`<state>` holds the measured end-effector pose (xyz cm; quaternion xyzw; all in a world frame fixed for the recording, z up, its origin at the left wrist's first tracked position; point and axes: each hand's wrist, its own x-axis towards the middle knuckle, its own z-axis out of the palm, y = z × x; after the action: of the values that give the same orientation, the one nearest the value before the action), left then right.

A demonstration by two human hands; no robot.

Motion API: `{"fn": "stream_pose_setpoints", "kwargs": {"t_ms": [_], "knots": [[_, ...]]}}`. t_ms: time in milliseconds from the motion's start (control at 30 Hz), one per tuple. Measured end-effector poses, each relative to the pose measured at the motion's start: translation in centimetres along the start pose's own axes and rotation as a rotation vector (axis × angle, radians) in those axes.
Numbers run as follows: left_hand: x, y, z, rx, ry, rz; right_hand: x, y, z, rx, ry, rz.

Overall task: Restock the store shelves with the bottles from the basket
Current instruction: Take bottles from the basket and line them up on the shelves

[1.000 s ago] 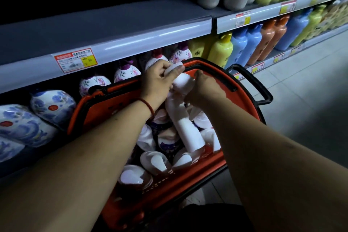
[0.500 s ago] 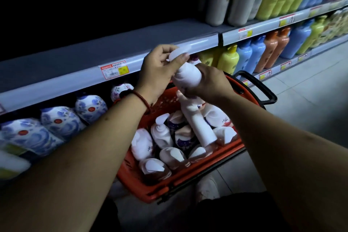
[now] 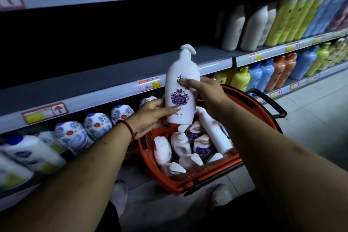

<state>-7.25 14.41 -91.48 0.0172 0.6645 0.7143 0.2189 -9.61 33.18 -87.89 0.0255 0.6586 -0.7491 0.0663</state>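
Observation:
A white pump bottle (image 3: 181,73) with a purple label stands upright in the air above the red basket (image 3: 190,184). My left hand (image 3: 150,117) grips its lower part, thumb across the front. My right hand (image 3: 205,94) holds its right side higher up, thumb on the label. The basket holds several more white pump bottles (image 3: 180,143), lying and leaning. Just behind the held bottle runs a bare grey shelf (image 3: 105,75) with a price strip.
Blue-and-white patterned bottles (image 3: 96,124) fill the shelf below at left. Yellow, blue and orange bottles (image 3: 263,75) line the shelves at right, with tall white and yellow bottles (image 3: 256,26) above. Grey floor tiles lie at right. My shoes (image 3: 120,196) stand by the basket.
Both hands lifted the white bottle out of the basket and turned it upright, pump on top. The view rose, showing the upper shelves.

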Motion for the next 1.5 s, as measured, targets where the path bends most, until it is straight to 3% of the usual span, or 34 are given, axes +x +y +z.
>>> {"fn": "stream_pose_setpoints", "kwargs": {"t_ms": [233, 500, 800, 1100, 1500], "knots": [[-2.8, 0.7, -0.2, -0.142, 0.038, 0.101, -1.2, -0.1, 4.6, 0.109, -0.034, 0.003], [-4.6, 1.4, -1.7, -0.141, 0.130, 0.107, -2.3, -0.2, 4.7, -0.133, -0.207, 0.026], [-7.9, 2.3, -4.1, -0.064, 0.025, 0.062, -5.0, -1.5, 4.6, -0.231, -0.331, -0.042], [-12.7, 5.1, -6.6, 0.069, 0.184, 0.342, -7.5, -4.3, 9.1, -0.172, -0.396, -0.197], [-18.3, 15.9, -12.6, 0.168, 0.367, 0.504, -6.7, -14.3, 19.2, -0.201, -0.483, -0.435]]}}
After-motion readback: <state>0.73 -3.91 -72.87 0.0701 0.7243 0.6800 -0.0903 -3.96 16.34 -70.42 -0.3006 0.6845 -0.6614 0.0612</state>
